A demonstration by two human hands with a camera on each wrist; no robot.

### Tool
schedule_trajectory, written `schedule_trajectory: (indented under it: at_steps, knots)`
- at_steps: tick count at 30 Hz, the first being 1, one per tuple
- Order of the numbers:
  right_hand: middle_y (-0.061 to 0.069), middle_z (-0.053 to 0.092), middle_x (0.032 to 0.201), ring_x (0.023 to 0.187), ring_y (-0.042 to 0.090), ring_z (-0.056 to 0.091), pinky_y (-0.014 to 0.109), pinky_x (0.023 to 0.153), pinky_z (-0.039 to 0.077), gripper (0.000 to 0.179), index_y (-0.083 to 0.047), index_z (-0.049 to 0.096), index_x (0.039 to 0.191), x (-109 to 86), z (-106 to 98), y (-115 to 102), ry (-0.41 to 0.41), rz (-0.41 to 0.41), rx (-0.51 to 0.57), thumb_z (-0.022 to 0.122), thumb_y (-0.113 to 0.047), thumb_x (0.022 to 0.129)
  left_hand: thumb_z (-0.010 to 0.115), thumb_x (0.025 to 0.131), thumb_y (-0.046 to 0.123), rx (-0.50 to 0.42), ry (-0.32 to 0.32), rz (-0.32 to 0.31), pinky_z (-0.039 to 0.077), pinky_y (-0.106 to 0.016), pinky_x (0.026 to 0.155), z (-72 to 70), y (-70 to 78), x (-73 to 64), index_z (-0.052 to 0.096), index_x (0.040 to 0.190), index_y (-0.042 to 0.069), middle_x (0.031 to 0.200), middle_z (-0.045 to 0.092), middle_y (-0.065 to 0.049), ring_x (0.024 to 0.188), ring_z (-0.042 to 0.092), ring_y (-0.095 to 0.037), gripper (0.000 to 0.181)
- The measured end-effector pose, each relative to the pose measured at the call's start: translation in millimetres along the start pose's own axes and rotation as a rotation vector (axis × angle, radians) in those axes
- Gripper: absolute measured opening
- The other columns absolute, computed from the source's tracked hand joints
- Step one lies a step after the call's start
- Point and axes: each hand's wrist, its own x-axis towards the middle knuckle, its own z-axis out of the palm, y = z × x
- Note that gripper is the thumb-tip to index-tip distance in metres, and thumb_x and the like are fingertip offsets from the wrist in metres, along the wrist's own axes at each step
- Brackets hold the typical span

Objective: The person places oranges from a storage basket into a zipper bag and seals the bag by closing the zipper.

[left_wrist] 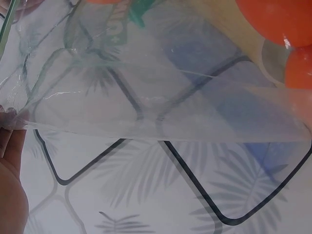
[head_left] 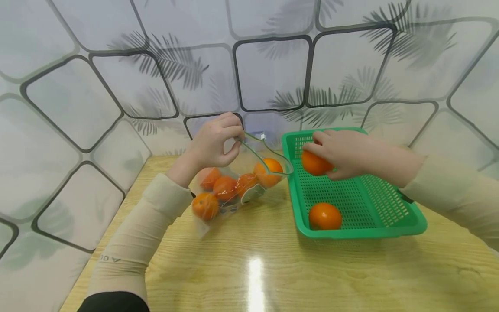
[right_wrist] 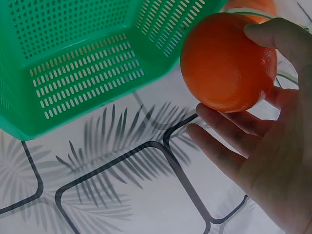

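My left hand (head_left: 219,139) pinches the rim of a clear plastic bag (left_wrist: 122,107), its green-edged mouth spread toward the basket. Several oranges (head_left: 205,206) lie inside the bag on the table, and one sits close to its mouth. My right hand (head_left: 338,151) grips an orange (right_wrist: 226,63) between thumb and fingers, above the left side of a green plastic basket (head_left: 356,234). Another orange (head_left: 325,216) rests on the basket's floor in the near left corner. In the right wrist view, the held orange is near the basket's rim, with the bag's edge partly visible behind.
The basket and bag stand side by side on a light wooden table (head_left: 218,268). Behind them rises a wall covering (head_left: 273,73) with dark rounded outlines and grey leaf prints. A small bluish patch shows behind the bag near the wall.
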Motion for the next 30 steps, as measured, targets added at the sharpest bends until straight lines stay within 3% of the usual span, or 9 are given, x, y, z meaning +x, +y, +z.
schedule_trajectory:
  at_steps: [9,22,30]
  knots:
    - [0.015,0.057,0.112,0.090,0.028,0.061,0.042,0.072,0.061,0.075,-0.008,0.057,0.139,11.8,-8.3,-3.2,0.028,-0.031,-0.022,0.089,-0.028,0.074,0.057,0.084,0.001,-0.001,0.001,-0.008,0.048,-0.041,0.077,-0.8,0.9,-1.0,0.064,0.082,0.006,0.083,0.059,-0.010,0.084,0.055,-0.029,0.008]
    - [0.014,0.058,0.109,0.090,0.028,0.060,0.044,0.072,0.060,0.068,-0.011,0.056,0.132,27.3,-18.9,-11.9,0.080,-0.075,-0.055,0.086,-0.029,0.074,0.057,0.084,0.001,-0.006,0.009,0.006,0.046,-0.040,0.076,-0.6,1.8,-1.4,0.064,0.082,0.006,0.083,0.058,-0.010,0.083,0.053,-0.029,0.009]
    - [0.016,0.059,0.113,0.094,0.030,0.062,0.046,0.082,0.059,0.073,-0.010,0.056,0.137,37.4,-27.8,-18.4,0.057,-0.076,-0.081,0.087,-0.037,0.077,0.057,0.084,0.002,-0.005,0.014,0.013,0.046,-0.041,0.076,-0.6,1.7,-0.2,0.064,0.082,0.006,0.083,0.058,-0.010,0.082,0.053,-0.029,0.009]
